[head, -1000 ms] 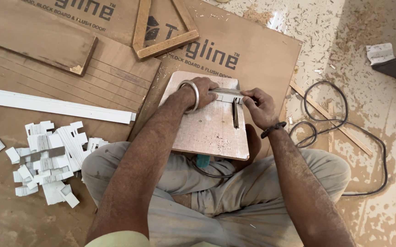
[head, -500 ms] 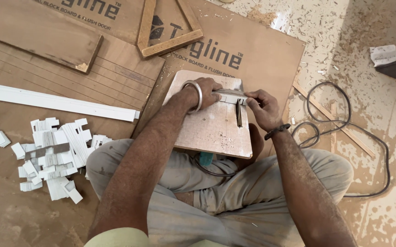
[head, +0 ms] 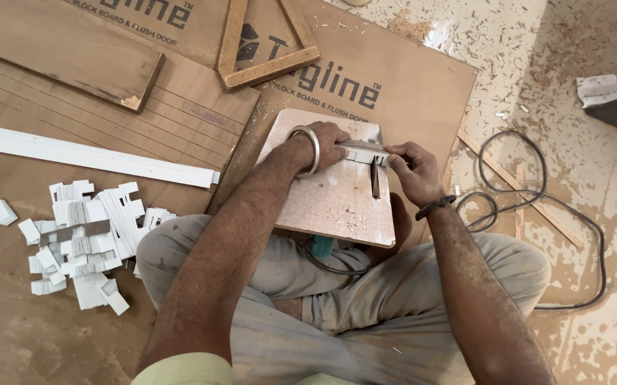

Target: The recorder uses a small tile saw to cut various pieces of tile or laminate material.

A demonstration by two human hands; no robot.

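Observation:
I sit cross-legged with a small plywood board (head: 330, 203) resting over my lap. A short white strip piece (head: 363, 151) lies across the board's far end, beside a narrow slot (head: 375, 178) in the board. My left hand (head: 330, 146), with a metal bangle on the wrist, presses on the strip's left end. My right hand (head: 412, 167), with a dark wristband, pinches the strip's right end at the slot. A teal tool handle (head: 321, 246) shows under the board.
A pile of several cut white pieces (head: 84, 239) lies left of my knee. A long white strip (head: 87, 153) crosses the brown sheets (head: 201, 121). A wooden frame corner (head: 266, 43) lies beyond. A black cable (head: 536, 207) loops over the sawdust-covered floor at right.
Both hands stay on the white strip at the slot; they have shifted only slightly. The view has drifted a little.

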